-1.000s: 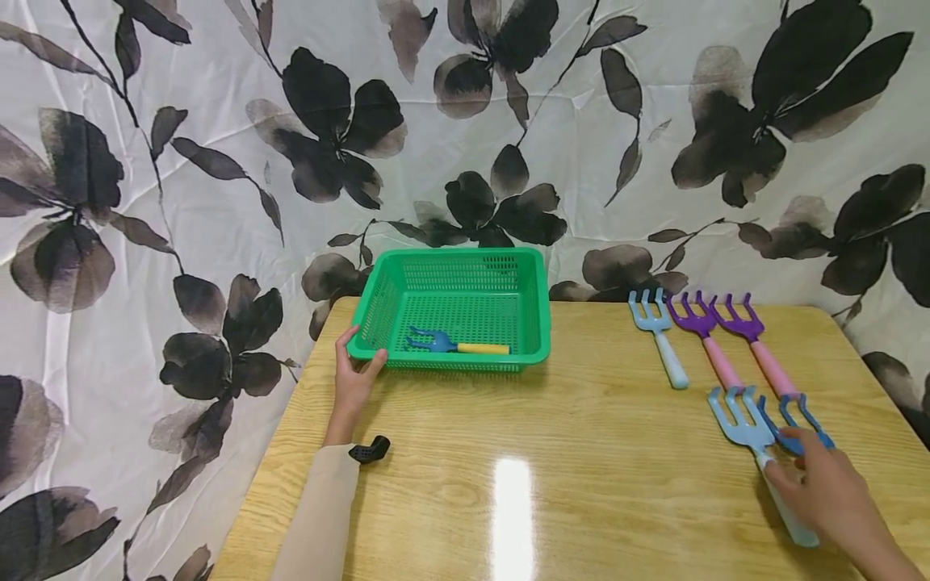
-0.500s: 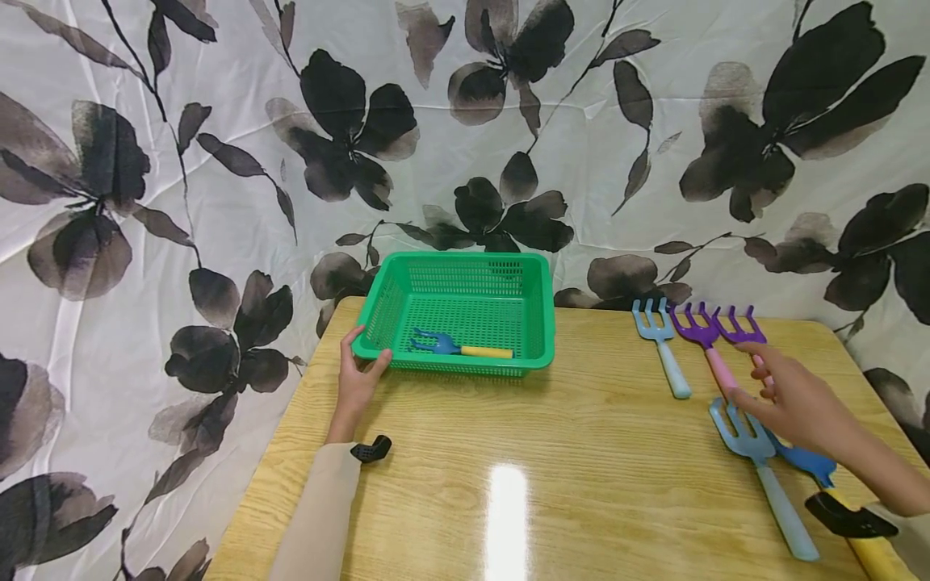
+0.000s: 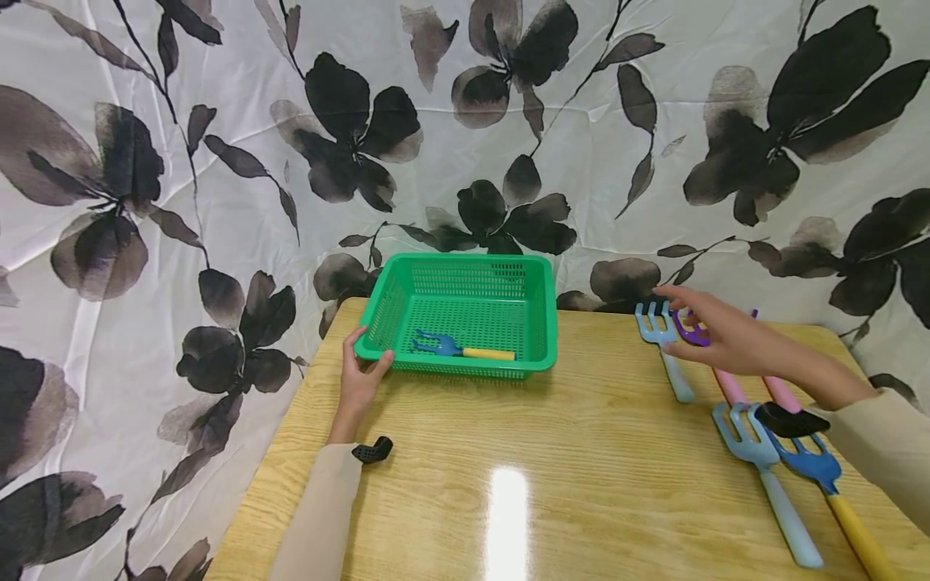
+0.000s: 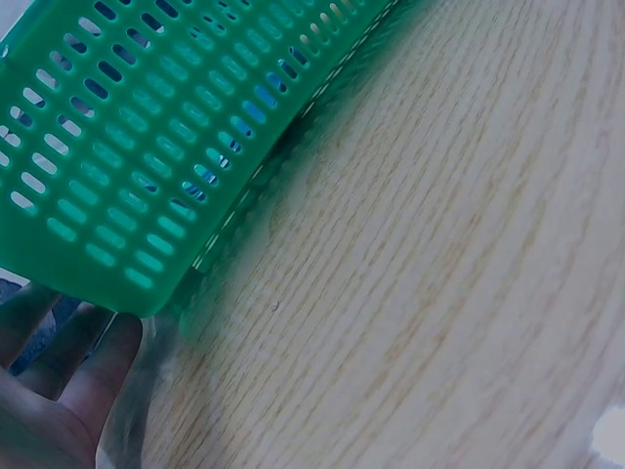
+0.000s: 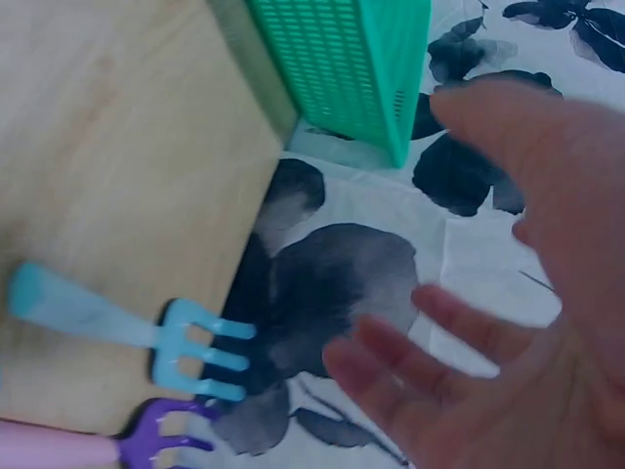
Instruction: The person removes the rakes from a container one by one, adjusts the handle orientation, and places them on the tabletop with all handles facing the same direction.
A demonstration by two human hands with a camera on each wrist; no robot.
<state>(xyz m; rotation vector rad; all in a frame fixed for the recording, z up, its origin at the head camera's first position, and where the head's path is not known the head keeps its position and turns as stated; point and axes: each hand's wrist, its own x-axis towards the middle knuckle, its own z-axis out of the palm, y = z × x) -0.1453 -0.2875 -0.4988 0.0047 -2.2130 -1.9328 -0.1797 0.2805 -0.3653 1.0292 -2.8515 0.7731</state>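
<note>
My left hand grips the near-left corner of a green plastic basket, thumb on the front rim. Inside the basket lies a small blue hand fork with a yellow handle. My right hand is held over the far right of the table, fingers spread and holding nothing. Nearest its fingertips is a light blue hand fork. Beside that, two purple hand forks with pink handles are partly hidden by the hand and forearm; one shows in the right wrist view as a purple fork.
Closer to me on the right lie another light blue hand fork and a blue hand fork with a yellow handle. The wooden table ends at a flower-patterned cloth behind.
My right hand has moved away from the near forks, forward and left across the purple forks to the far light blue one. The left hand stays on the basket.
</note>
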